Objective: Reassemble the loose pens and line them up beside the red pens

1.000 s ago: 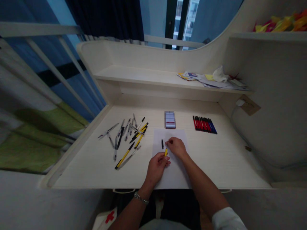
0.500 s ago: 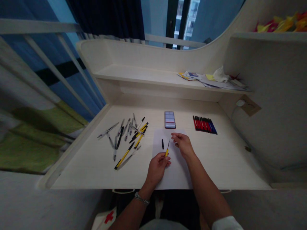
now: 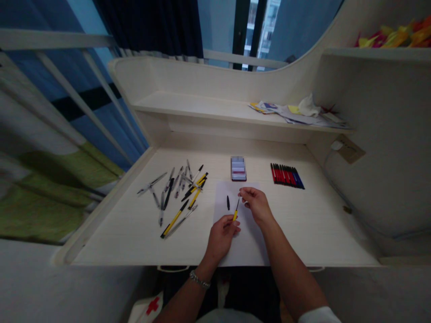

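White desk (image 3: 296, 224) with a sheet of paper (image 3: 251, 246) on it. Hands apart over the paper: left hand (image 3: 220, 240) pinches a yellow pen barrel (image 3: 235, 216), thin tip up; right hand (image 3: 256, 205) open, fingers just beside the tip. Loose pens (image 3: 175, 220) lie left, a row of red and blue pens (image 3: 287, 176) right, a phone (image 3: 239, 168) ahead, a small black pen piece (image 3: 228, 202) on the paper.

Scattered pens (image 3: 175, 197) beyond the left hand (image 3: 220, 240), phone (image 3: 239, 168) just ahead of the right hand (image 3: 256, 205), pen row (image 3: 287, 177) farther right
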The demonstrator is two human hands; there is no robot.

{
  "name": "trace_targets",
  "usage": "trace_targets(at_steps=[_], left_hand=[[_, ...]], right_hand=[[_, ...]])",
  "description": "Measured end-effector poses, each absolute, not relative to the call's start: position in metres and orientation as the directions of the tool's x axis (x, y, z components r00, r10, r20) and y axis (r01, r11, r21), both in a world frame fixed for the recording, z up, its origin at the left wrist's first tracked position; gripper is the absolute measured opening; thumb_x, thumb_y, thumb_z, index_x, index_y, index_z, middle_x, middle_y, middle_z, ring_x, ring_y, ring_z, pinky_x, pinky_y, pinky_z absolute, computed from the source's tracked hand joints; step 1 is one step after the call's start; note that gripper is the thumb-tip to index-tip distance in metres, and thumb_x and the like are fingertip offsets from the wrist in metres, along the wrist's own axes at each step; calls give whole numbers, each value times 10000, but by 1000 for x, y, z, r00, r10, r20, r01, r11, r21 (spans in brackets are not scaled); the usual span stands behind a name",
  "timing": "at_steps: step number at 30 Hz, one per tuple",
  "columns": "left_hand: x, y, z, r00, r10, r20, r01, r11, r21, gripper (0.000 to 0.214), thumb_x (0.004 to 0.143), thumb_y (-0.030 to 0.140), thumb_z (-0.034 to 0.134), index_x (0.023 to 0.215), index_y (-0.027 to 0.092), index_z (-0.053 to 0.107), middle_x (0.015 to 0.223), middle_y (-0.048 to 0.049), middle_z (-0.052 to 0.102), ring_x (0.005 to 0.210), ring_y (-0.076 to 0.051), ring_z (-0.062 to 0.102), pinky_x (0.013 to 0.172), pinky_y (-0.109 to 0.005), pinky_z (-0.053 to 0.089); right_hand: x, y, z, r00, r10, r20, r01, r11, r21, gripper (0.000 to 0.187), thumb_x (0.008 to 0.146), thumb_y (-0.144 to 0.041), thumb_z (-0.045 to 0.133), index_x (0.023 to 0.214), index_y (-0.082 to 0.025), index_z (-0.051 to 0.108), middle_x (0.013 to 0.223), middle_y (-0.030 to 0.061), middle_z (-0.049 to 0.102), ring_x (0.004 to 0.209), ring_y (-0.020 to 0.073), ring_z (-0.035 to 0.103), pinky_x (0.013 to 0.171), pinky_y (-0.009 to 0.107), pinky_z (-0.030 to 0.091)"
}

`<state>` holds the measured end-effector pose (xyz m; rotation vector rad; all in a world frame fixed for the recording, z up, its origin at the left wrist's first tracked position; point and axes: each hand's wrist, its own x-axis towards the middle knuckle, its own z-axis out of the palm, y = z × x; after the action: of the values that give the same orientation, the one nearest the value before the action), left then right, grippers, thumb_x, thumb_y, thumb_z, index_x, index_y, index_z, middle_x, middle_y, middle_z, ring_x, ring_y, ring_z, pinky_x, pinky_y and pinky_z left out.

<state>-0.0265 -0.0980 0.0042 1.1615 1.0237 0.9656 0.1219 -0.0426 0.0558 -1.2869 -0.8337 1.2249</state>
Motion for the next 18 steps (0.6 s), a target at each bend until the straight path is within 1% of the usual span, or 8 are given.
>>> trace_targets(at_steps=[5,10,13,16,17,18], left_hand=[[-26,-97,3,261,956,-133,-72,156,985,316,825,371,605,1035,136,617,925,-104,705,749,-180,686,709,-312,542],[-26,-97,8,253,956,-147,-68,169,983,321,810,372,619,1023,131,619,898,-102,707,730,-184,686,686,-309,541],[-28,-97,10,242,961,-135,-72,157,985,314,807,381,621,994,129,630,883,-98,708,717,-178,681,672,-297,537],[-31,-97,8,235,963,-133,-92,159,983,325,808,394,619,996,128,633,888,-97,707,716,-175,680,671,-292,535],[-33,-97,7,229,963,-140,-101,167,981,337,805,397,623,1007,127,630,893,-99,707,716,-176,680,670,-293,535],[-33,-98,6,222,964,-149,-109,177,978,349,800,398,629,1018,126,627,898,-101,708,715,-177,681,668,-293,535]], right_hand=[[121,-43,55,191,969,-154,-155,-125,-980,314,626,-420,731,820,-180,675,789,39,684,572,104,488,496,231,313],[118,-49,54,129,982,-137,-70,-128,-989,275,643,-412,717,764,-167,685,719,33,670,568,111,496,517,243,329],[120,-52,49,21,987,-157,16,-157,-987,281,653,-428,706,747,-165,692,683,27,660,560,112,494,528,246,341],[125,-48,38,-105,979,-174,77,-166,-983,294,678,-438,683,807,-174,698,732,28,673,575,116,510,537,243,355],[125,-44,34,-98,981,-165,107,-155,-982,290,686,-436,675,822,-181,696,754,30,678,587,121,519,546,247,363],[124,-40,29,-55,988,-147,158,-136,-978,271,690,-429,671,812,-189,693,761,31,680,600,129,529,562,255,374]])
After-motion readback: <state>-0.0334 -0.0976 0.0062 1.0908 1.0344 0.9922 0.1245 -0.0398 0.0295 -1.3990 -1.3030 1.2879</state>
